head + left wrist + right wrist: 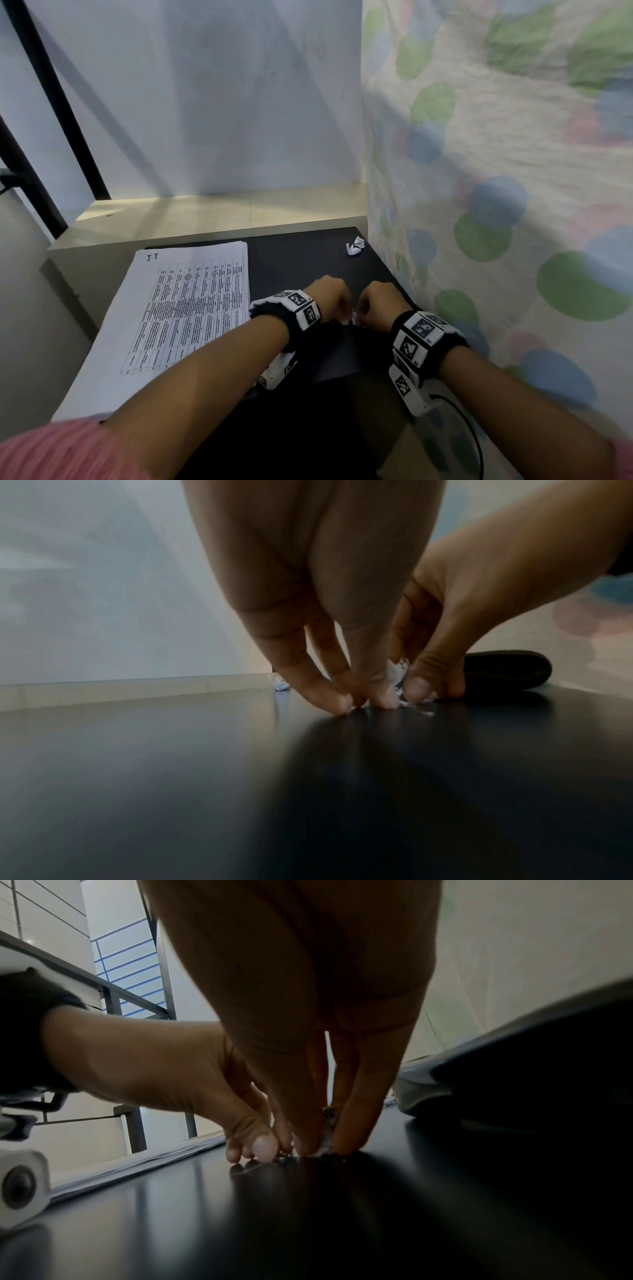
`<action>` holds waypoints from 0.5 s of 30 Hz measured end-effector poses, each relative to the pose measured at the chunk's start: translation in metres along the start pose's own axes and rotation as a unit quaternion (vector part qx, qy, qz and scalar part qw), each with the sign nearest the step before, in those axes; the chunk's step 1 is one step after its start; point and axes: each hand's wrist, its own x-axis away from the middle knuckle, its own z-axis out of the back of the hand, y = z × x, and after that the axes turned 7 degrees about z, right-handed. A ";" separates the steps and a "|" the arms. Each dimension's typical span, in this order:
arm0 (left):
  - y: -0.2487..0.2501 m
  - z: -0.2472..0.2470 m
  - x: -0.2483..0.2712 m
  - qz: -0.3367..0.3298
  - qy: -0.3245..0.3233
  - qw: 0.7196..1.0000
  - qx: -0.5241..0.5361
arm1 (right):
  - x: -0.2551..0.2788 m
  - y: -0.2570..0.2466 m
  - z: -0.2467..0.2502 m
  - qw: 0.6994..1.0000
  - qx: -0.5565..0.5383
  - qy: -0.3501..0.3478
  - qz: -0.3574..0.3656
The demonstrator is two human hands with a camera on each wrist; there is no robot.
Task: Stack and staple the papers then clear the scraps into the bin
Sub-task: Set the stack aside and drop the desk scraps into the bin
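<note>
While pressed tip-down on the black table (171,777), both hands' fingers (380,696) pinching paper scraps (397,673).

Soft daylight falls from my upper left, laying a pale band across the ledge (219,212) and long diagonal shadows on the wall (205,102). The dotted curtain (496,171) smears into blur toward the head view's right edge. Both wrist views are dim and grainy: the black table (171,777) shows a dull sheen and reflections, and my fingers (359,1110) are backlit, nearly silhouetted
</note>
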 end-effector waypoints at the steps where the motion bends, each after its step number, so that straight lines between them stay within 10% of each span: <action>1: 0.001 -0.001 -0.001 0.005 0.001 1.000 -0.007 | 0.000 0.000 0.000 1.000 -0.003 0.002 0.000; 15: 0.014 -0.012 0.005 -0.043 -0.008 0.984 -0.172 | 0.019 0.012 0.014 0.998 -0.045 0.046 0.007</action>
